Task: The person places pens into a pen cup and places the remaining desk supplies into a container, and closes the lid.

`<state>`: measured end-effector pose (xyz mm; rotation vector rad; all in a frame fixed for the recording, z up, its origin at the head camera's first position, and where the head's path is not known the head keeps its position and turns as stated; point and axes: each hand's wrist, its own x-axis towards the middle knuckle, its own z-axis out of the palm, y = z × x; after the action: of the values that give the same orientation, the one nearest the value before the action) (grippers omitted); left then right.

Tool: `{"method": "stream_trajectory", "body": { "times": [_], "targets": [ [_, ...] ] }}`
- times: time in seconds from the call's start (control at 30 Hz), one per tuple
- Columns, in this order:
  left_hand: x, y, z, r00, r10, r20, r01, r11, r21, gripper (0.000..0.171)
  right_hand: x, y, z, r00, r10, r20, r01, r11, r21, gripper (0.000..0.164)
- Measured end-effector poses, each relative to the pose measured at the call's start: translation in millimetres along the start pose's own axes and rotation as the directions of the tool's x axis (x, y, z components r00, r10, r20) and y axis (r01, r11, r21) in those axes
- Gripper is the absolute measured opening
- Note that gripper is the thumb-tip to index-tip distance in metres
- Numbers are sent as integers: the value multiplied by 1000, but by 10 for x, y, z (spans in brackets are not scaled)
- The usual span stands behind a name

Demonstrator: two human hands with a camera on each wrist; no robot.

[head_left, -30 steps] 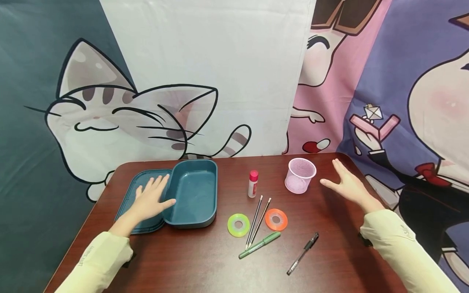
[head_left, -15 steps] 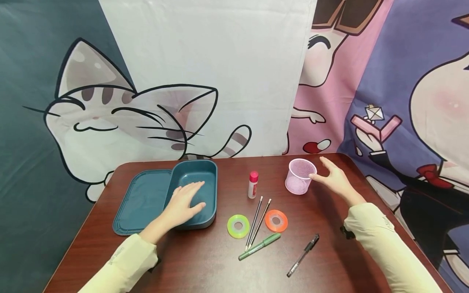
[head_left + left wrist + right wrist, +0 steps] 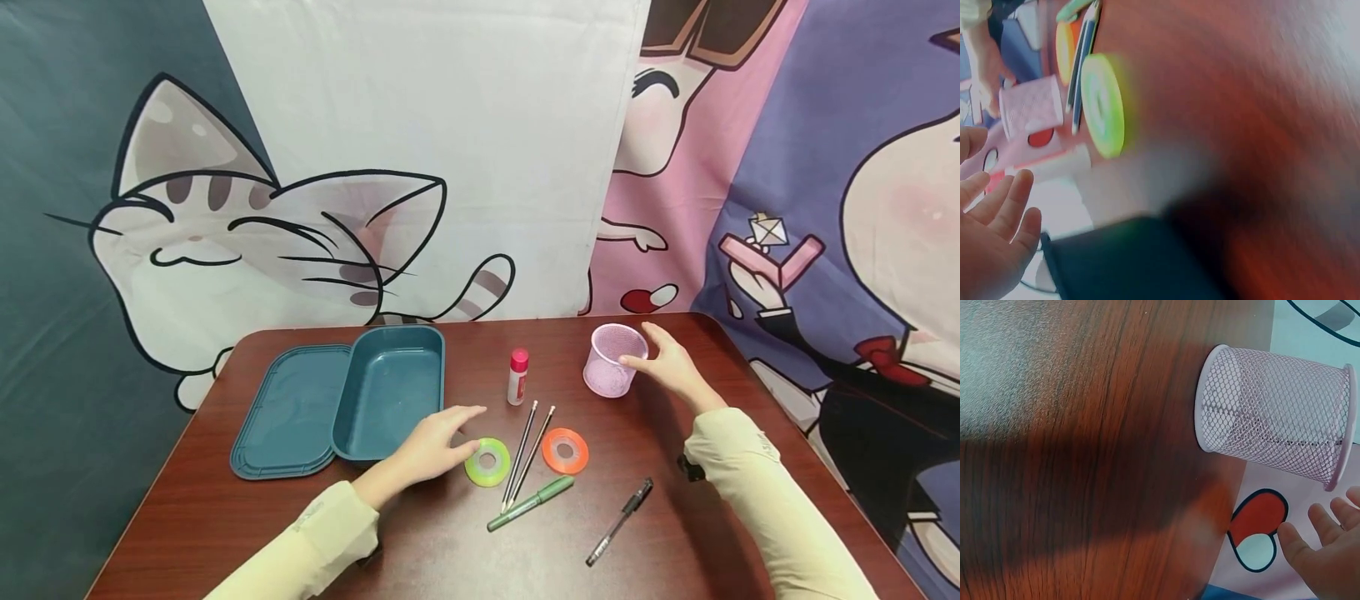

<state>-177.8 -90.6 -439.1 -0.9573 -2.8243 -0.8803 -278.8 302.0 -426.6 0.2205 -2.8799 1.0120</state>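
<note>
My left hand (image 3: 431,446) hovers beside a yellow-green tape roll (image 3: 487,462), fingers extended to the right and holding nothing. In the left wrist view its spread fingers (image 3: 1021,187) show apart from the roll. My right hand (image 3: 671,362) is at the right side of a pink mesh pen holder (image 3: 609,367), thumb in front of the rim in the head view. From the right wrist, the fingers (image 3: 1297,547) appear spread, just off the upright mesh cup's rim. Two pencils (image 3: 525,458) and an orange tape roll (image 3: 566,451) lie right of the green roll.
A teal bin (image 3: 393,383) stands left of centre, overlapping its flat lid (image 3: 288,412). A red-capped glue stick (image 3: 517,377) stands upright near the middle. A green pen (image 3: 531,503) and a black pen (image 3: 619,522) lie toward the front. Printed cloth hangs behind the table.
My left hand has moved right, from above the lid, across the bin, to the green tape roll. My right hand has moved left, up to the pen holder.
</note>
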Motion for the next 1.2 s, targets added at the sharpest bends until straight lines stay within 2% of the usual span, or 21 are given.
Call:
{"method": "stream_trajectory", "body": {
  "times": [0.2,0.33,0.5,0.73,0.93,1.07,1.2],
  "targets": [
    [61,120,209,995,33,91,-30,999,-29,45,24,-3,37,1000,-5,8,5,1000,-16,88],
    [93,193,320,990,59,129,-53,997,-49,43,35,-3,67,1000,-4,6,4,1000,-26,88],
    [132,260,460,985,86,151,-77,995,-64,43,54,14,102,1000,7,11,-6,999,-34,89],
    [211,338,633,978,144,152,-143,990,-23,40,54,13,111,1000,17,17,-17,999,-33,88],
    [297,411,741,974,124,190,-128,992,8,35,69,24,103,999,29,21,-28,998,-53,86],
    [374,444,814,972,90,219,-87,996,-22,34,68,16,91,999,34,35,-31,997,-65,87],
    [443,467,886,971,84,224,-80,996,-25,32,58,6,83,998,33,45,-29,996,-84,89]
  ]
}}
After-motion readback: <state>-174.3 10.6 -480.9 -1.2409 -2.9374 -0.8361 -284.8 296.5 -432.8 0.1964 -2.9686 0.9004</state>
